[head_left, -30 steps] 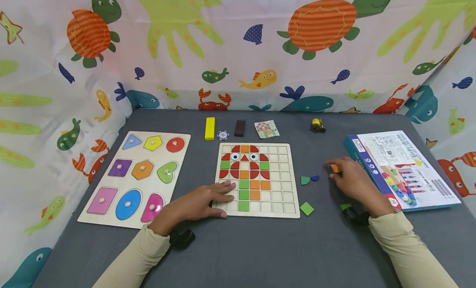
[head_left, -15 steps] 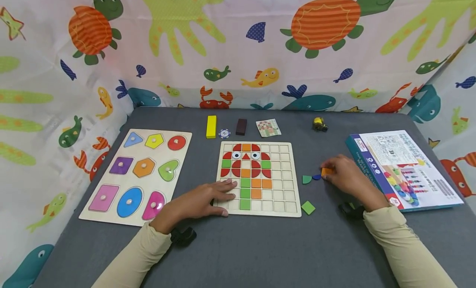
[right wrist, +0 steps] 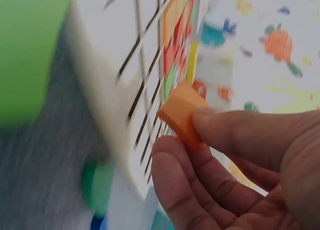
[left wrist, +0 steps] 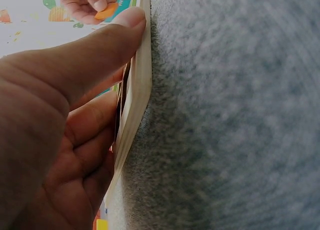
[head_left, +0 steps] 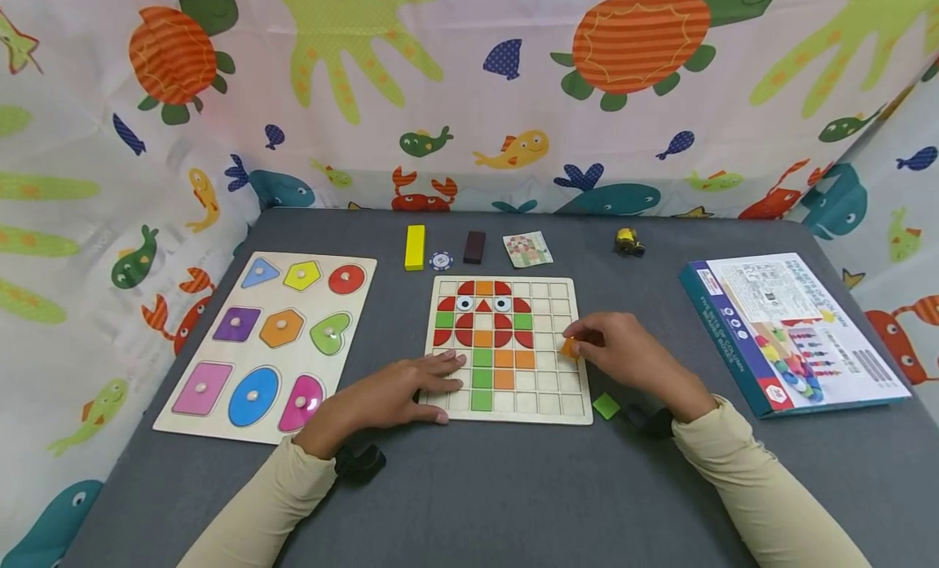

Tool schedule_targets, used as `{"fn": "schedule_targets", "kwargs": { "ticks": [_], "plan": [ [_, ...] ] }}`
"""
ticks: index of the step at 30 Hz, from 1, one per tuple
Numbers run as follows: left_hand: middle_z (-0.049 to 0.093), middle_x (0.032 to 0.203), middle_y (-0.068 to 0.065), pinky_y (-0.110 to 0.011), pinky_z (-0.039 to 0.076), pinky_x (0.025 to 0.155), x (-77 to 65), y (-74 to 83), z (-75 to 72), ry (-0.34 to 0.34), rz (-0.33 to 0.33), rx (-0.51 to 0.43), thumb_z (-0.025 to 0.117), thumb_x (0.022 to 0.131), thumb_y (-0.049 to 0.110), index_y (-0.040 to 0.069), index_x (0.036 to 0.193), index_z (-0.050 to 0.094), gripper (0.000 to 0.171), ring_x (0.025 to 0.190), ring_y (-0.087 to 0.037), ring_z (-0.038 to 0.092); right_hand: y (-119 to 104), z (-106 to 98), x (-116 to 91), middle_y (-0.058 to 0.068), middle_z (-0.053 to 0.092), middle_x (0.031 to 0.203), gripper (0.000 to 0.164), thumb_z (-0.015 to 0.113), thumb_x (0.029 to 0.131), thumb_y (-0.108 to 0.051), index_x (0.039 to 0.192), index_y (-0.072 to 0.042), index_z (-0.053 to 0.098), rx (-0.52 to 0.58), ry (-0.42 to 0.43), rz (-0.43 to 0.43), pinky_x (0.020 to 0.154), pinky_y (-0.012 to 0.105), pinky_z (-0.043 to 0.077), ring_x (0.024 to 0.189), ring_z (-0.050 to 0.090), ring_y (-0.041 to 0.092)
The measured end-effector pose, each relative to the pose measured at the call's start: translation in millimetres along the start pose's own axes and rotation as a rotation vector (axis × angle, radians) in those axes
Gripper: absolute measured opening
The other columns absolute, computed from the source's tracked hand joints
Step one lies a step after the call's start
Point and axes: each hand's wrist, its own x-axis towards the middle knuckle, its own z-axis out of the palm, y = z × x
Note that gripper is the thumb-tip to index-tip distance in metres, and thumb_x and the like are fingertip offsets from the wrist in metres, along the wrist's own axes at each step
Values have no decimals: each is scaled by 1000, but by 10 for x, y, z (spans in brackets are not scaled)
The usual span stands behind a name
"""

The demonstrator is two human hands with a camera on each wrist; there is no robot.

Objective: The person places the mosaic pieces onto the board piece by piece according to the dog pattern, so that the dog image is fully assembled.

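A square wooden grid board [head_left: 550, 407] lies mid-table, part filled with red, orange and green tiles and two eye pieces. My left hand [head_left: 403, 393] rests on its lower left corner, fingers lying over the grid and thumb at the front edge. Between thumb and fingers my right hand [head_left: 631, 358] pinches an orange square tile [right wrist: 182, 115] above the board's right edge. A loose green square tile [head_left: 606, 406] lies beside the lower right corner. In the right wrist view a blurred darker green piece [right wrist: 97, 185] shows; the right hand covers that spot in the head view.
On the left lies a wooden shape puzzle [head_left: 245, 356] with knobbed pieces. A boxed set [head_left: 800, 332] lies at the right. Along the back are a yellow block [head_left: 415, 248], a patterned chip [head_left: 441, 261], a dark brown block [head_left: 473, 247], a picture card [head_left: 527, 249] and a small yellow toy [head_left: 628, 242].
The right hand has carried the orange tile leftward from beside the box, past the small loose pieces, to the board's right edge. The left hand has stayed on the board.
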Motion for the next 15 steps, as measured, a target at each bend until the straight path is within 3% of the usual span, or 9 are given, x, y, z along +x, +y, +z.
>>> {"fn": "schedule_targets", "kwargs": {
  "ticks": [9, 15],
  "plan": [
    [35, 154, 0, -42, 34, 108, 0, 5, -11, 0, -12, -6, 75, 86, 32, 13, 138, 56, 59, 145, -17, 21, -275, 309, 129, 1, 66, 93, 15, 67, 88, 2, 101, -4, 74, -11, -68, -201, 70, 30, 50, 80, 57, 12],
    [36, 154, -1, -43, 34, 108, 12, -6, -4, -2, 1, 5, 74, 87, 35, 13, 138, 56, 59, 145, -17, 22, -331, 444, 133, -1, 66, 95, 15, 67, 89, 0, 100, -7, 74, -40, -120, -251, 76, 32, 50, 85, 58, 12]
  ]
}}
